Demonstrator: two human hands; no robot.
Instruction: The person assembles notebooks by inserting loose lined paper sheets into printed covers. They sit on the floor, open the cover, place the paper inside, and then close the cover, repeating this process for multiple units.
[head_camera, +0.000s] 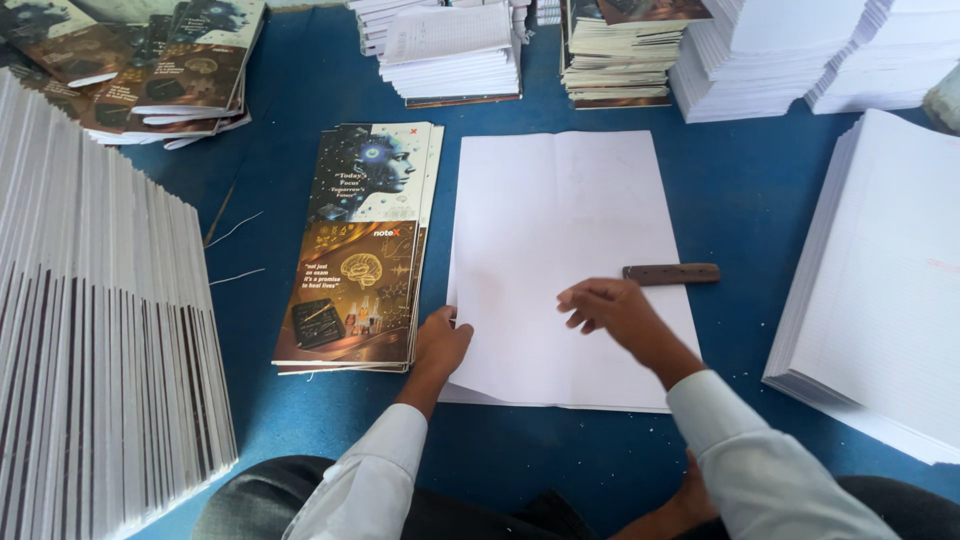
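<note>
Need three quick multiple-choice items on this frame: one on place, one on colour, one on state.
1. Where is the brown wooden stick?
A. right of the white paper sheets
B. on the printed covers
C. in a hand

2. What colour is the work surface?
A. green
B. blue
C. grey

3. What is the left hand doing?
A. gripping the stick
B. resting in the lap
C. touching the sheets' left edge

Answers: 1 A, it lies at the right edge of the white paper sheets; 2 B, blue shows between stacks; 3 C, fingers meet that edge.
</note>
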